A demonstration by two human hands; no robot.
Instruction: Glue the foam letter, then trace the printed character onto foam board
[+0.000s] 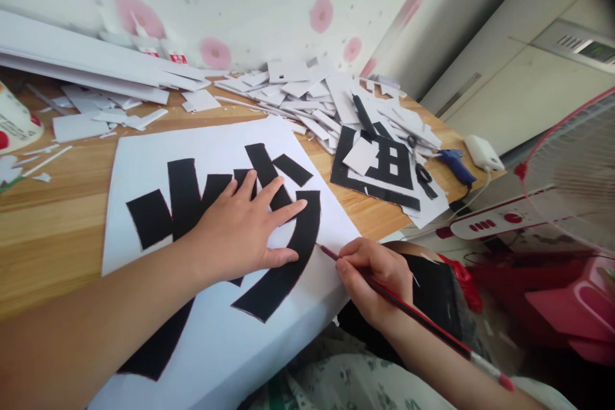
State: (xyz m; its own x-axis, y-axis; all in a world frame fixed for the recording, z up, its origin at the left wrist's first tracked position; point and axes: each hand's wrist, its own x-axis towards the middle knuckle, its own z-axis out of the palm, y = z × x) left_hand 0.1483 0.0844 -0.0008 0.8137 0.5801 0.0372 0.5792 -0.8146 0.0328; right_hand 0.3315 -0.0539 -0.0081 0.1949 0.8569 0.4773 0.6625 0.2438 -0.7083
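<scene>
My left hand (240, 224) lies flat with spread fingers, pressing on a black cut-out character (283, 275) made of thick strokes. Under the cut-out is a large white sheet (148, 147) on the wooden table. In my right hand (375, 275) is a red and black pencil (418, 314), pinched near its point. The pencil's tip touches the white sheet or hovers just over it, beside the right edge of the curved black stroke. Part of the character is hidden beneath my left hand and forearm.
White board offcuts (307, 96) are heaped at the back. Right of the sheet lie another black cut-out (398, 166), scissors (423, 174), a black pen-like tool (364, 115) and a blue glue gun (456, 166). Long white boards (81, 54) rest back left. A fan (576, 166) stands right.
</scene>
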